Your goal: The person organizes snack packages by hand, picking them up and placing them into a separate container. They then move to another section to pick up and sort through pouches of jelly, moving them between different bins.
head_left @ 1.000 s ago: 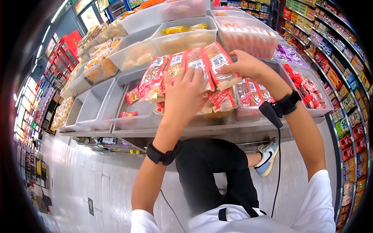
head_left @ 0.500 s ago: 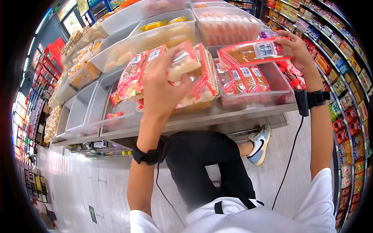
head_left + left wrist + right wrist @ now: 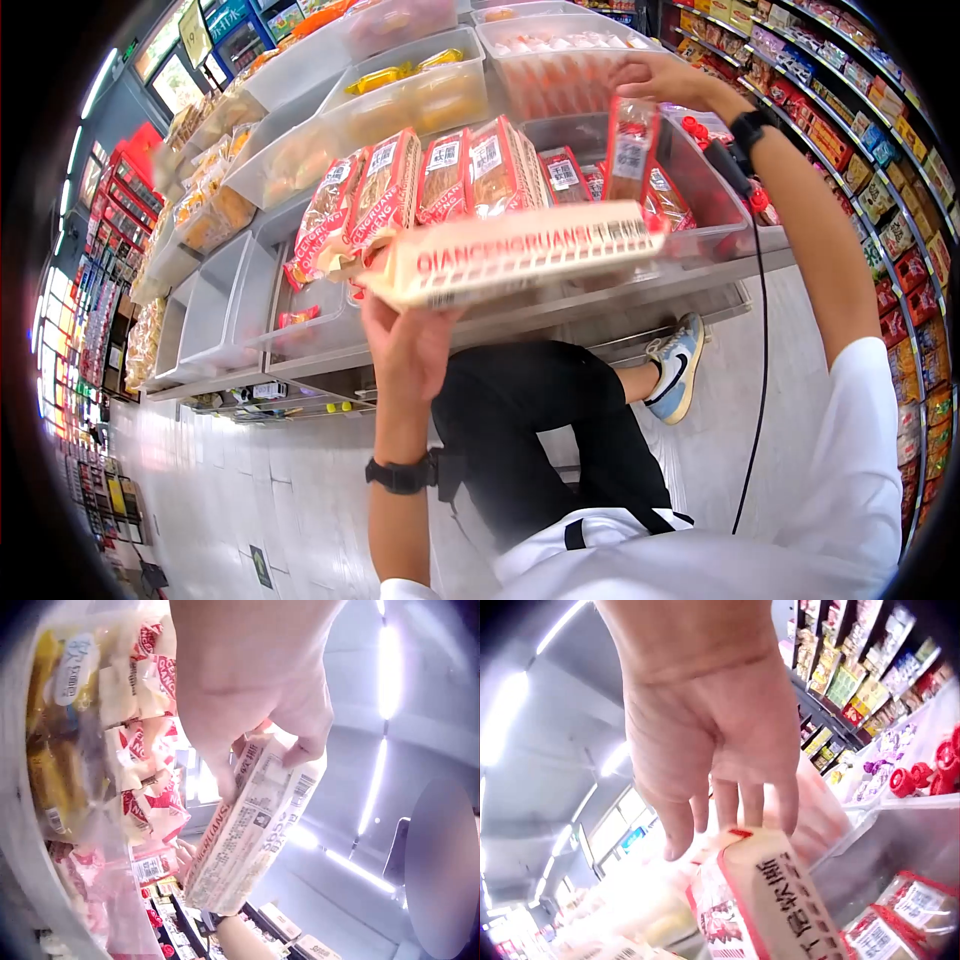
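Left hand (image 3: 408, 345) grips one end of a cream pack (image 3: 520, 248) at the frame's centre while, at upper right, the right hand (image 3: 662, 78), fingers extended and thumb apart, meets the top of a red-edged pack (image 3: 630, 155), near-upright over or in a clear bin (image 3: 715, 195), where guiding it straight down would likely prevent crumpling.

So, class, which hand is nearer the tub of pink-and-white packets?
Right. The right hand is in front of the tub, near its right end, at the top of a packet; the left hand is farther off, lower in the head view, gripping another packet.
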`<state>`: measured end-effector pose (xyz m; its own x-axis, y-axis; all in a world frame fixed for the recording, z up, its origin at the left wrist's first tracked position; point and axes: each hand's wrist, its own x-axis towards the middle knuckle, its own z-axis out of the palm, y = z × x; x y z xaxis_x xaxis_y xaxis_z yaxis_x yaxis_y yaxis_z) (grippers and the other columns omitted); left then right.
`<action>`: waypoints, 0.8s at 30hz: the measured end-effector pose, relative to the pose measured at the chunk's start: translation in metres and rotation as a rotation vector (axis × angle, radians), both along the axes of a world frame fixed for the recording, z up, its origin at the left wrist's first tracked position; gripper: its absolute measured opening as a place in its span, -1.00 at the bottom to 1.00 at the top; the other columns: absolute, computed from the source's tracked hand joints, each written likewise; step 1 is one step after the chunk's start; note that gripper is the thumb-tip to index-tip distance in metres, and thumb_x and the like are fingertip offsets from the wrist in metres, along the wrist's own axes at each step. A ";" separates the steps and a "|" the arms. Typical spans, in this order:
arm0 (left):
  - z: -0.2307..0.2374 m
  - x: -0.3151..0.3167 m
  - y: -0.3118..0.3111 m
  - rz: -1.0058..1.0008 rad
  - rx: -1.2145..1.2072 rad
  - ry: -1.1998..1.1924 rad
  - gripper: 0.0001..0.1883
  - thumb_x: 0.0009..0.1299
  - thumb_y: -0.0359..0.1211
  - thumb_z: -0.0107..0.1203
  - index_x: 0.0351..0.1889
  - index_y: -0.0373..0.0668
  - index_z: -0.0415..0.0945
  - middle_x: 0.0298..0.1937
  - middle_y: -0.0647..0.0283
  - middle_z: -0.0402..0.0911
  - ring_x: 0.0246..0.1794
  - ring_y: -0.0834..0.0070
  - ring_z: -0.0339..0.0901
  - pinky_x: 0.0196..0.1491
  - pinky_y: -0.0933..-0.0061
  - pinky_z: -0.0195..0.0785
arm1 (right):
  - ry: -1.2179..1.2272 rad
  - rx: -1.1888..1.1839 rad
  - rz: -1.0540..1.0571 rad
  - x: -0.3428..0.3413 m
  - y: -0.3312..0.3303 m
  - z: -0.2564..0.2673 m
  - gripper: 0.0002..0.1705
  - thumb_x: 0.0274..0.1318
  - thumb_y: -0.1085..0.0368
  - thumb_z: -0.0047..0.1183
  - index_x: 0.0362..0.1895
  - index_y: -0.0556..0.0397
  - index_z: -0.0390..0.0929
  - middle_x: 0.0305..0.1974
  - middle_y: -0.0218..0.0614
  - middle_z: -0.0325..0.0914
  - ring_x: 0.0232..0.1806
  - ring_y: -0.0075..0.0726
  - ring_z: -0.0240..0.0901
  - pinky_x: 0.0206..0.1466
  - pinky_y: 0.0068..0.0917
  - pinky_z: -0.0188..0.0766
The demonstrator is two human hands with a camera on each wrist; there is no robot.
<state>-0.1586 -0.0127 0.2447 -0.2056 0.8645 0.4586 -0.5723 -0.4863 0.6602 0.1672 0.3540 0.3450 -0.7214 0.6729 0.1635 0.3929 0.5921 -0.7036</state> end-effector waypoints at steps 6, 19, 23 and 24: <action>-0.022 0.016 -0.032 -0.201 0.033 -0.027 -0.28 0.38 -0.07 0.22 0.39 -0.13 0.16 0.43 0.00 0.25 0.43 -0.28 0.18 0.39 -0.21 0.22 | -0.279 -0.249 -0.366 -0.027 -0.046 -0.032 -0.12 0.09 -0.34 0.16 0.12 0.24 0.53 -0.10 0.21 0.62 -0.05 0.07 0.63 -0.14 -0.15 0.64; -0.059 0.038 -0.030 -0.444 0.055 -0.127 -0.37 0.49 0.07 0.02 0.32 -0.18 0.26 0.41 -0.02 0.30 0.37 -0.27 0.28 0.37 -0.23 0.23 | -0.616 -0.245 -0.359 -0.069 -0.063 -0.085 -0.42 -0.07 0.25 0.36 0.04 0.29 0.54 0.09 0.03 0.51 -0.06 -0.08 0.59 -0.17 -0.20 0.69; -0.069 0.028 -0.027 -0.481 -0.051 -0.167 -0.32 0.32 -0.07 0.25 0.37 0.07 0.27 0.46 0.14 0.23 0.49 -0.29 0.04 0.43 -0.29 0.13 | -0.481 -0.206 -0.187 -0.050 -0.062 -0.088 -0.21 0.05 0.19 0.30 0.33 0.19 0.29 0.28 -0.01 0.33 0.08 -0.09 0.53 0.01 -0.15 0.59; -0.071 0.027 -0.027 -0.476 -0.049 -0.167 -0.32 0.32 -0.07 0.25 0.37 0.07 0.27 0.46 0.14 0.23 0.49 -0.29 0.04 0.43 -0.29 0.13 | -0.482 -0.204 -0.182 -0.048 -0.060 -0.089 -0.21 0.05 0.19 0.30 0.33 0.19 0.29 0.28 -0.01 0.33 0.08 -0.09 0.53 0.01 -0.15 0.59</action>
